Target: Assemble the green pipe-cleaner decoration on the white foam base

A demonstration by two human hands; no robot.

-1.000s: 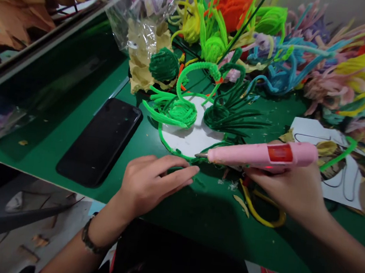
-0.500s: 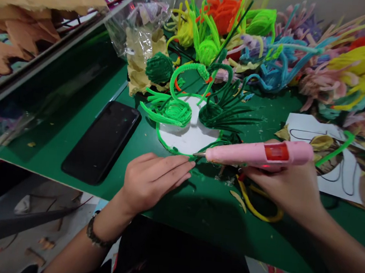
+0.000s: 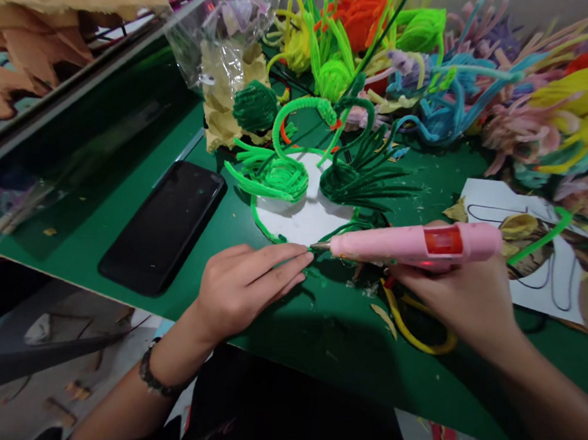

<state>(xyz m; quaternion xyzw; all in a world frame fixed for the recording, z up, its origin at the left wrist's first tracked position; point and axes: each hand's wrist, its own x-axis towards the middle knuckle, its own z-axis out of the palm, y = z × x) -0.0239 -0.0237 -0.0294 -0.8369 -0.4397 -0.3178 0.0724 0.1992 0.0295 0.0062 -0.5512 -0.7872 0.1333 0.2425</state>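
Note:
My right hand (image 3: 455, 289) is wrapped around a pink glue gun (image 3: 397, 241), its metal nozzle pointing left at the near rim of a white disc (image 3: 319, 224). Green pipe cleaner (image 3: 258, 223) edges the disc. At that near rim, right by the nozzle, the fingertips of my left hand (image 3: 250, 285) press together on the edging; the thumb is hidden. Two pipe-cleaner swans stand on the disc facing each other: a bright green swan (image 3: 282, 177) at left and a dark green swan (image 3: 340, 181) at right, their necks curved and beaks orange.
A black phone (image 3: 163, 227) lies left of the disc on the green table (image 3: 312, 348). Bundles of coloured pipe cleaners (image 3: 443, 103) fill the back. White paper with drawn outlines (image 3: 556, 275) is at right, and a yellow loop (image 3: 418, 338) lies below the glue gun. A clear-sided box (image 3: 101, 102) stands left.
My left fingertips have shifted slightly up and left along the near rim. The glue gun has moved a little left, its nozzle still by the fingertips.

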